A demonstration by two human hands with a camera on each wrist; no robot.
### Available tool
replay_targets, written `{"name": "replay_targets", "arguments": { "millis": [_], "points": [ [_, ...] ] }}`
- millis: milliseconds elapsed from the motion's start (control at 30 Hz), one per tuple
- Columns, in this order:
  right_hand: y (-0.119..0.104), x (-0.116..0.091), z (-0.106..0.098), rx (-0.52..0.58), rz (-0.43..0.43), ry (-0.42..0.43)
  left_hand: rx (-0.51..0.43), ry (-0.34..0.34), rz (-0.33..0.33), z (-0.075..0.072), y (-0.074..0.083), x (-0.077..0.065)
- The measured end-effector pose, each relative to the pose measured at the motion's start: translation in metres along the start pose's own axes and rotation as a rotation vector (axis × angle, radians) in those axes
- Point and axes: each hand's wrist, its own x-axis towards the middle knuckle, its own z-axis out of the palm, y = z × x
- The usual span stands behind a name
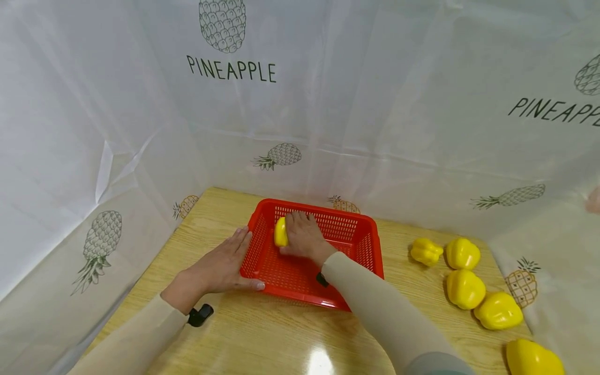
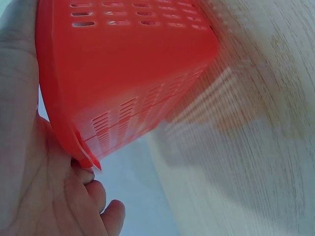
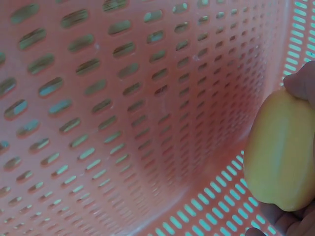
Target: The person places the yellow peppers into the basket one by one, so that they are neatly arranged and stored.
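Closest to us in the head view is the right sleeve (image 1: 398, 317), beige, reaching across into a red basket (image 1: 300, 284) on the wooden table (image 1: 267, 344). Our right hand (image 1: 305, 237) is down inside it, gripping a yellow pepper (image 1: 280, 233) near the left end. The left hand (image 1: 220, 265) rests on that end's rim, fingers pretty straight, thumb spread out over the front corner. Off to the right we've got five loose peppers (image 1: 465, 289), four bunched up and one nearer us. A white pineapple-print sheet (image 1: 375, 114) hangs behind.

Left wrist cam: we see the basket's corner from outside, palm and fingertips right up against the rim.

Right wrist cam: fingers are wrapped round the pepper, just beside the slotted wall. Can't tell if it's touching the bottom, tbh.
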Motion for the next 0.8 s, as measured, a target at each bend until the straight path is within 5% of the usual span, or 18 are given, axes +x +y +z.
{"name": "replay_targets", "arguments": {
  "millis": [800],
  "points": [
    [-0.01, 0.004, 0.012, -0.064, 0.007, -0.027, 0.015, 0.016, 0.02, 0.0, 0.001, -0.002]
  ]
}}
